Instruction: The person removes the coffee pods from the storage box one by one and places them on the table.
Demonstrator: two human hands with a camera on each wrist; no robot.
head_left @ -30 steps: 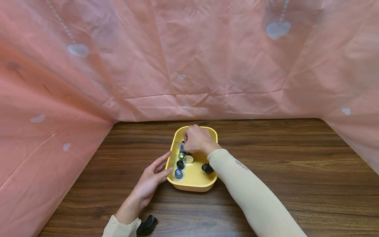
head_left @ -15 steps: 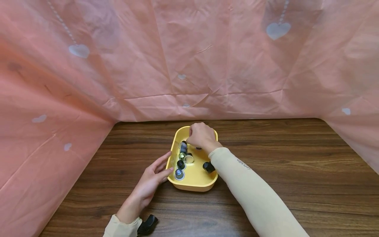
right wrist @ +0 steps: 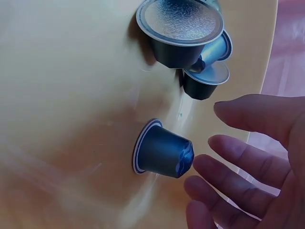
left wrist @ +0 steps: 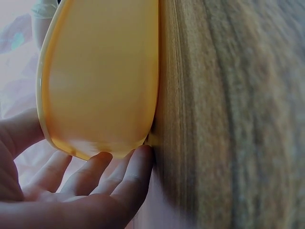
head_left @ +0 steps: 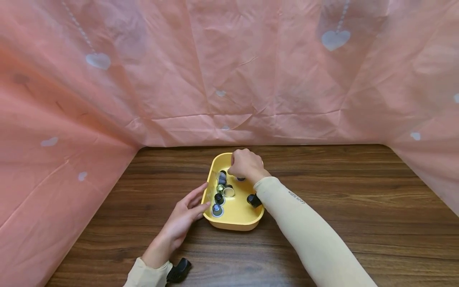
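Note:
My left hand [head_left: 181, 219] holds the left wall of a yellow tub [head_left: 233, 227], thumb over the rim and fingers along the outside. In the left wrist view, the fingertips [left wrist: 100, 157] rest against the tub's outer wall. My right hand [head_left: 247, 163] reaches into the far end of the tub. Its thumb and fingers [right wrist: 224, 152] are spread beside a blue coffee capsule [right wrist: 164, 150], with fingertips right at its narrow end. Along the tub's left side lie more capsules: a blue one [head_left: 216, 210], a black one [head_left: 218, 198], a green one [head_left: 220, 187] and a pale-lidded one [head_left: 228, 192].
The tub stands on a dark wooden table [head_left: 340, 191]. Pink cloth [head_left: 251, 99] with pale hearts hangs behind and at the sides. Black wrist mounts show at the left cuff [head_left: 179, 271] and beside the right sleeve [head_left: 254, 200].
My right hand has moved right inside the tub, away from the left group of capsules. A dark capsule there and the capsule under the hand have come into view. The left hand stays put.

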